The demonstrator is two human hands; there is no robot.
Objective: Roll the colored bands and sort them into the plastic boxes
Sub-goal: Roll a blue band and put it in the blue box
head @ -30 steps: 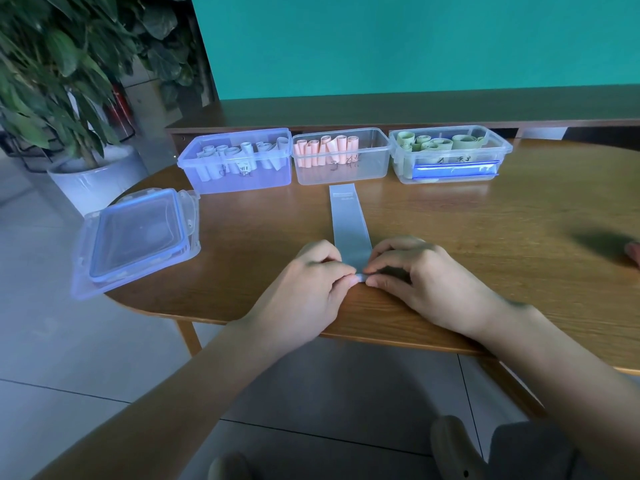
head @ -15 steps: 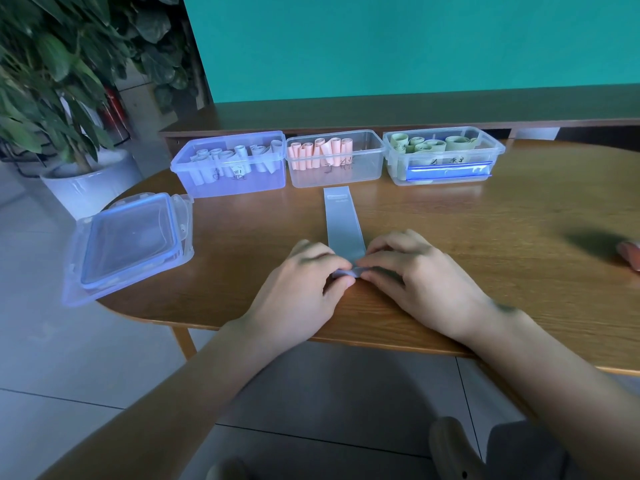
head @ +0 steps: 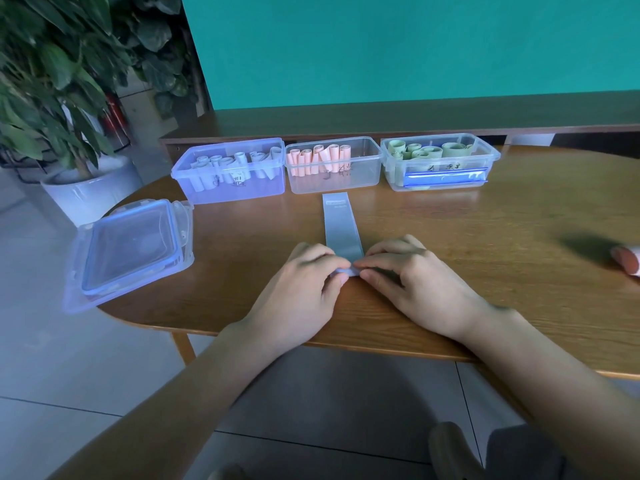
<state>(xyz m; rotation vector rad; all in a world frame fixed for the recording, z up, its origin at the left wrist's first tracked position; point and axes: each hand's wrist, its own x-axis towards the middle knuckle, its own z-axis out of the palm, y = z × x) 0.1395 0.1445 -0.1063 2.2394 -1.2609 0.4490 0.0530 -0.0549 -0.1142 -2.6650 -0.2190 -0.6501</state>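
A flat grey-blue band [head: 339, 223] lies lengthwise on the wooden table [head: 467, 244], its far end near the middle box. Its near end is curled into a small roll. My left hand [head: 301, 292] and my right hand [head: 412, 282] pinch that roll from either side with fingertips and thumbs. Three plastic boxes stand in a row at the back: a blue-tinted box [head: 225, 188] with pale blue rolls, a clear box [head: 363, 174] with pink rolls, and a clear box [head: 485, 157] with green rolls.
A stack of blue-rimmed lids [head: 128, 251] sits on the table's left edge, overhanging it. A pink object [head: 627, 259] shows at the far right edge. A potted plant [head: 52, 98] stands on the floor to the left. A dark bench [head: 381, 116] runs behind the boxes.
Both hands have rolled the band's near end a little further toward the boxes, so the flat part looks slightly shorter. The camera view has shifted a little.
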